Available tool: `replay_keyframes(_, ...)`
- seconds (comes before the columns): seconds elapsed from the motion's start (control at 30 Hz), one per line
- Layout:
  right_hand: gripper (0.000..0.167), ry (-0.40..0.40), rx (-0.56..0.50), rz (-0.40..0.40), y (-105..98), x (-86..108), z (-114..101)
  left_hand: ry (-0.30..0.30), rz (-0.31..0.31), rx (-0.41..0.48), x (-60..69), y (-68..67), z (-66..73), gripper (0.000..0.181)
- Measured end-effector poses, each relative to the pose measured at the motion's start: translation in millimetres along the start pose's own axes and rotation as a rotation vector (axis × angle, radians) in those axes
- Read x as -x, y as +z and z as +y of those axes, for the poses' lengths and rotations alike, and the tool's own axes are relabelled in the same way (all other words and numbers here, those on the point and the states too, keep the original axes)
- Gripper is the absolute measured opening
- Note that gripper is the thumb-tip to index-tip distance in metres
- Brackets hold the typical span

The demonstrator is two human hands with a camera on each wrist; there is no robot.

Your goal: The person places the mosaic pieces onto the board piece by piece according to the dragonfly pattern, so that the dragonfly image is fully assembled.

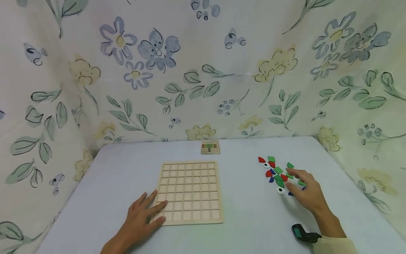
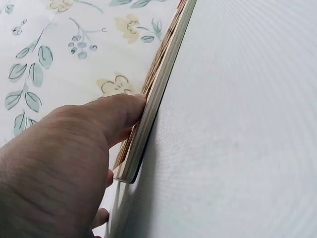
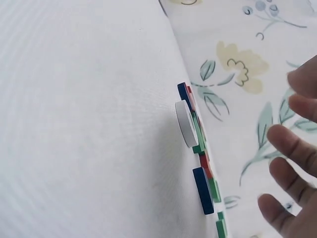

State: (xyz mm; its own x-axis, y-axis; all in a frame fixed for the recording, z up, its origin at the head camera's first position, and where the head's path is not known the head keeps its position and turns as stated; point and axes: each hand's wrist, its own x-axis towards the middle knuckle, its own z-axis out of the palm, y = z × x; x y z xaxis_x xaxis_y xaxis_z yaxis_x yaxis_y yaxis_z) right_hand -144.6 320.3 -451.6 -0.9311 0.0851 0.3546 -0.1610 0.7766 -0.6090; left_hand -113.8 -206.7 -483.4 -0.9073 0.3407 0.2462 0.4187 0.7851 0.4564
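Note:
A square wooden grid board point(image 1: 190, 192) lies on the table. My left hand point(image 1: 143, 216) rests on its lower left corner with fingers spread; in the left wrist view the thumb of the left hand point(image 2: 74, 153) touches the edge of the board point(image 2: 157, 91). Over a scatter of small red, green and blue pieces point(image 1: 278, 170) hovers my right hand point(image 1: 306, 188), its fingers loosely bent and nothing seen between them. In the right wrist view the right hand point(image 3: 297, 158) is apart from the pieces, among them a white disc point(image 3: 185, 124) and a blue piece point(image 3: 203, 191).
A small pattern card point(image 1: 210, 147) with a coloured figure on a grid lies at the table's far edge. A floral cloth point(image 1: 203, 88) hangs behind the white table point(image 1: 250, 218). A dark wrist device point(image 1: 304, 234) sits on the right wrist.

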Motion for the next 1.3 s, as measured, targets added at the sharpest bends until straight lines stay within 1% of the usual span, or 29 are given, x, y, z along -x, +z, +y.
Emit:
replay_keyframes(0.13, 0.037, -0.013, 0.022, -0.051, 0, 0.2, 5, -0.011, -0.008, 0.013, -0.6, 0.6, 0.3, 0.045)
replay_keyframes(0.33, 0.035, -0.091, 0.026, -0.142, 5, -2.0, 12, -0.023, 0.003, -0.004, -0.9, 0.5, -2.4, 0.045)
replay_keyframes(0.4, 0.034, -0.1, 0.036, -0.169, 6, -2.7, 13, -0.021, 0.005, -0.003, -0.9, 0.9, -3.6, 0.045)
replay_keyframes(0.67, 0.032, -0.077, 0.148, -0.277, 8, -1.2, 16, -0.01, 0.02, 0.01, -0.4, 2.2, -3.9, 0.044)
replay_keyframes(0.77, 0.031, -0.061, 0.196, -0.302, 10, -0.6, 17, -0.007, 0.025, 0.009, -0.2, 2.4, -3.8, 0.044)
replay_keyframes(0.9, 0.025, -0.052, 0.222, -0.313, 10, 0.0, 19, -0.004, 0.023, 0.01, -1.1, 1.9, -2.7, 0.043)
replay_keyframes(1.0, 0.021, -0.061, 0.22, -0.314, 8, -0.5, 18, -0.006, 0.016, 0.008, -2.1, 1.3, -1.8, 0.044)
replay_keyframes(1.07, 0.022, -0.049, 0.216, -0.308, 7, -0.7, 16, -0.011, 0.01, 0.009, -2.6, 0.9, -1.2, 0.044)
replay_keyframes(1.2, 0.024, -0.028, 0.17, -0.269, 5, -2.5, 9, -0.018, 0.003, 0.009, -2.3, 0.2, 0.1, 0.044)
replay_keyframes(1.3, 0.029, -0.048, 0.123, -0.222, 2, -3.5, 1, -0.024, 0.006, 0.003, -1.4, 0.3, 0.6, 0.044)
